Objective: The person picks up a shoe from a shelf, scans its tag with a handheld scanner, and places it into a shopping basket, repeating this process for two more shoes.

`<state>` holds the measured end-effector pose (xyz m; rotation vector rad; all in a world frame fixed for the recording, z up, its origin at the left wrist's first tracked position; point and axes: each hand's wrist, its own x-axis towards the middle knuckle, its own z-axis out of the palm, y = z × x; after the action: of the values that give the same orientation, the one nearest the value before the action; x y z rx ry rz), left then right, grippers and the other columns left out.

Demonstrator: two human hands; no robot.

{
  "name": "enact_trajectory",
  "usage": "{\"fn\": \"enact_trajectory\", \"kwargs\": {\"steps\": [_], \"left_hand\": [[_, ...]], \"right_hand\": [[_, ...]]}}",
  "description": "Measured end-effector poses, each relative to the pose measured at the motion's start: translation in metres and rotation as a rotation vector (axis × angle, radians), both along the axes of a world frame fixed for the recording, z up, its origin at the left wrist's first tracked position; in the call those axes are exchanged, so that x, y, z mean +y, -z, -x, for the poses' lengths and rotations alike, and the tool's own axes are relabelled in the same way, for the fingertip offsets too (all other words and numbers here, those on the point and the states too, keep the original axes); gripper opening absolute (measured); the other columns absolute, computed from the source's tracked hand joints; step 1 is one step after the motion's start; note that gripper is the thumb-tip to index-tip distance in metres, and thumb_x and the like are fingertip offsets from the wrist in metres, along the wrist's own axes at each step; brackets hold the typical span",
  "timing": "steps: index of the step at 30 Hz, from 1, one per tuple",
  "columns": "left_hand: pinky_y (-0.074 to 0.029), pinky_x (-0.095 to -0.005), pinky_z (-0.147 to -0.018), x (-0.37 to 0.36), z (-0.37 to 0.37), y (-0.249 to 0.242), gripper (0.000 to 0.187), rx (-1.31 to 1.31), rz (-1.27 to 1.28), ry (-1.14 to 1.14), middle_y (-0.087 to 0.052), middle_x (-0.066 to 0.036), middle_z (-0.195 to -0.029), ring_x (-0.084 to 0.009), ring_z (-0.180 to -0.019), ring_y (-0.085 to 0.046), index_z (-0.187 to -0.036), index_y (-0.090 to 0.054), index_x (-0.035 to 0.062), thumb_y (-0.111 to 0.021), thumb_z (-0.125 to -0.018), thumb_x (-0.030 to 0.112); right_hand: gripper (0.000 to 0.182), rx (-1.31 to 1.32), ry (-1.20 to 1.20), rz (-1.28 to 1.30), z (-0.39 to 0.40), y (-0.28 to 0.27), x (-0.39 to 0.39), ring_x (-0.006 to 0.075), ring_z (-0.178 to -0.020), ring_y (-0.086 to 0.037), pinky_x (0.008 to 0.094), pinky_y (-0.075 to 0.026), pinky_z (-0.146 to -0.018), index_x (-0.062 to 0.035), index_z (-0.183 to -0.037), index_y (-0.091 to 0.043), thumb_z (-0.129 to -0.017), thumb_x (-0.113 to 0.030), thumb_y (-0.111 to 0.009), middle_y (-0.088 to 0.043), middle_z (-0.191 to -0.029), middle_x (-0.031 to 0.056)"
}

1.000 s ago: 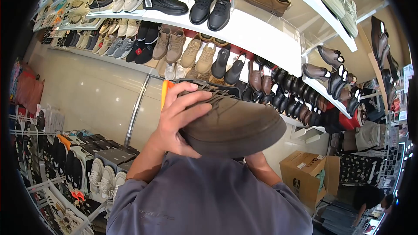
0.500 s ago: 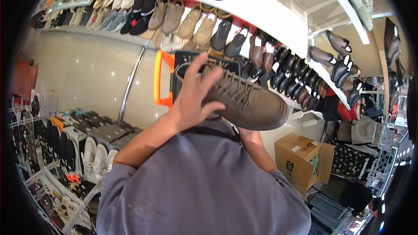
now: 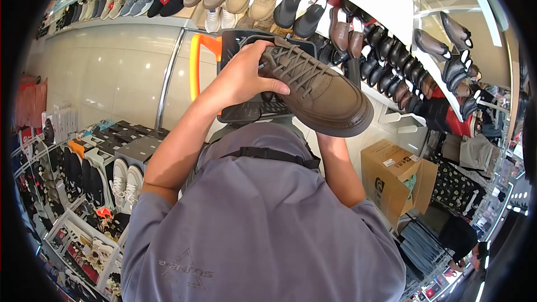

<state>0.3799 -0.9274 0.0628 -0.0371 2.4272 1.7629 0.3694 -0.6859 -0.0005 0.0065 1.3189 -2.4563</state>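
Note:
A brown lace-up shoe (image 3: 327,95) is held up in front of my body, its toe pointing to the lower right and its laces facing up. My left hand (image 3: 249,75) grips the heel end, the thumb pressed along the near side and the fingers around the collar. My right hand is under the shoe with its fingers hidden; only the wrist and forearm (image 3: 337,162) show, reaching up to the sole at the toe end. A black basket (image 3: 251,112) with an orange handle (image 3: 196,67) lies behind the shoe.
Shelves of shoes (image 3: 263,3) run across the top and down the right. An open cardboard box (image 3: 386,173) stands at the right, near folded jeans (image 3: 419,249). Shoe boxes (image 3: 137,151) and white sneakers (image 3: 127,182) sit at the left. Another person (image 3: 467,240) is at the lower right.
My left hand has closed from spread fingers above the laces to a grip on the shoe's heel end. The shoe has risen slightly in view, and the view has tilted downward.

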Motion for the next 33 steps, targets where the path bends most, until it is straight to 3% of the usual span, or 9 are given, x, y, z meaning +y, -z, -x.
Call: {"fn": "enact_trajectory", "kwargs": {"steps": [3,5,8,9,16,18,20,24,33], "left_hand": [[-0.043,-0.0401,-0.097,0.006,0.000,-0.016,0.080,0.004,0.035,0.014,-0.056,-0.023,-0.118,-0.0336,-0.116,-0.054,-0.123,-0.047,-0.0040,-0.088,-0.063,0.028],[-0.042,-0.0390,-0.097,0.007,0.000,-0.021,0.078,-0.037,0.050,0.060,-0.057,-0.021,-0.117,-0.0330,-0.114,-0.054,-0.121,-0.049,-0.0030,-0.089,-0.061,0.027],[-0.042,-0.0367,-0.096,0.008,-0.001,-0.004,0.076,0.060,-0.045,0.147,-0.059,-0.018,-0.115,-0.0302,-0.111,-0.056,-0.121,-0.050,-0.0014,-0.089,-0.061,0.023],[-0.042,-0.0353,-0.097,0.008,-0.001,-0.001,0.075,-0.027,-0.130,0.156,-0.059,-0.015,-0.116,-0.0259,-0.110,-0.056,-0.122,-0.051,0.0003,-0.089,-0.061,0.020],[-0.040,-0.0329,-0.101,0.001,-0.015,0.019,0.063,-0.067,-0.373,0.218,-0.058,-0.011,-0.123,-0.0216,-0.114,-0.054,-0.128,-0.054,0.0018,-0.082,-0.075,0.020],[-0.039,-0.0321,-0.101,0.006,-0.019,0.016,0.053,-0.126,-0.493,0.198,-0.060,-0.009,-0.121,-0.0199,-0.113,-0.054,-0.128,-0.055,0.0020,-0.075,-0.084,0.025],[-0.039,-0.0320,-0.100,0.010,-0.022,0.021,0.050,-0.482,-0.723,-0.040,-0.062,-0.008,-0.118,-0.0174,-0.110,-0.055,-0.126,-0.056,0.0000,-0.068,-0.090,0.033],[-0.041,-0.0317,-0.098,0.006,-0.020,0.034,0.055,-0.516,-0.826,-0.109,-0.063,-0.011,-0.118,-0.0166,-0.108,-0.057,-0.122,-0.058,-0.0030,-0.056,-0.095,0.045],[-0.046,-0.0270,-0.089,-0.011,-0.049,0.025,0.048,-0.478,-0.489,-0.157,-0.064,-0.008,-0.111,-0.0127,-0.100,-0.059,-0.117,-0.060,-0.0034,-0.057,-0.096,0.040]], "right_hand": [[0.041,0.011,-0.017,0.013,0.010,-0.004,0.007,0.0245,-0.119,-0.053,0.0398,-0.047,-0.099,-0.0073,-0.131,-0.047,-0.095,-0.022,-0.057,-0.054,-0.130,0.0155],[0.034,-0.075,-0.143,0.532,0.013,-0.020,0.003,0.0287,-0.120,-0.053,0.0435,-0.047,-0.099,-0.0069,-0.123,-0.050,-0.094,-0.021,-0.058,-0.054,-0.128,0.0192],[0.029,-0.314,0.002,0.167,0.010,-0.023,0.004,0.0321,-0.120,-0.052,0.0471,-0.046,-0.100,-0.0067,-0.117,-0.050,-0.094,-0.022,-0.059,-0.053,-0.128,0.0228],[0.024,-0.094,0.009,0.142,0.000,-0.023,0.000,0.0322,-0.121,-0.051,0.0467,-0.046,-0.101,-0.0056,-0.113,-0.050,-0.095,-0.021,-0.056,-0.052,-0.129,0.0247],[0.028,-0.141,-0.149,0.362,-0.006,0.030,0.025,0.0333,-0.126,-0.047,0.0484,-0.034,-0.109,-0.0053,-0.118,-0.050,-0.091,-0.010,-0.045,-0.053,-0.130,0.0221],[0.031,-0.110,-0.144,0.398,-0.006,0.015,0.021,0.0336,-0.127,-0.046,0.0491,-0.030,-0.110,-0.0058,-0.118,-0.051,-0.088,-0.008,-0.049,-0.055,-0.128,0.0217],[0.034,-0.046,-0.228,0.283,-0.007,-0.015,0.012,0.0337,-0.127,-0.046,0.0496,-0.029,-0.111,-0.0057,-0.117,-0.052,-0.084,-0.007,-0.055,-0.058,-0.125,0.0209],[0.035,0.060,-0.278,0.091,-0.005,-0.014,0.010,0.0347,-0.128,-0.045,0.0495,-0.028,-0.112,-0.0044,-0.114,-0.052,-0.080,-0.013,-0.060,-0.059,-0.122,0.0208],[0.035,0.065,-0.337,0.114,-0.007,-0.015,-0.001,0.0334,-0.124,-0.048,0.0470,-0.031,-0.109,-0.0046,-0.112,-0.055,-0.078,-0.008,-0.063,-0.060,-0.120,0.0216]]}}
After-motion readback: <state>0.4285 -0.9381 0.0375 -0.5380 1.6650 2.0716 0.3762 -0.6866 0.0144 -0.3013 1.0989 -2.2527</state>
